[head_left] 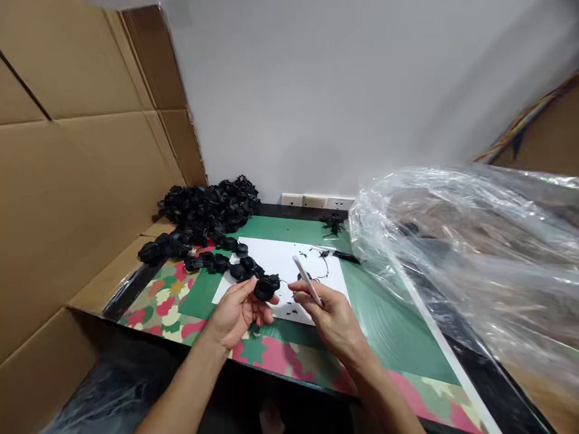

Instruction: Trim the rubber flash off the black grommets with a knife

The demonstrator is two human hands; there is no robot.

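My left hand (241,310) grips a black ring-shaped part (265,289) between thumb and fingers, its round opening facing me. Strung out behind it, a row of similar black parts (246,267) runs back to the left; whether they are joined to the held one I cannot tell. In my right hand (326,308) is a slim white pen-like tool (306,278), held upright and tilted left. A short gap separates that hand from the black part. Underneath both hands lies a white sheet (271,252) with small black scraps on it.
A heap of black parts (210,208) stands at the back left beside a cardboard wall (90,193). Black trimmings (333,223) and a black-handled tool (344,257) lie toward the back right. Clear plastic film (461,253) covers the right side. Sockets (316,202) line the wall.
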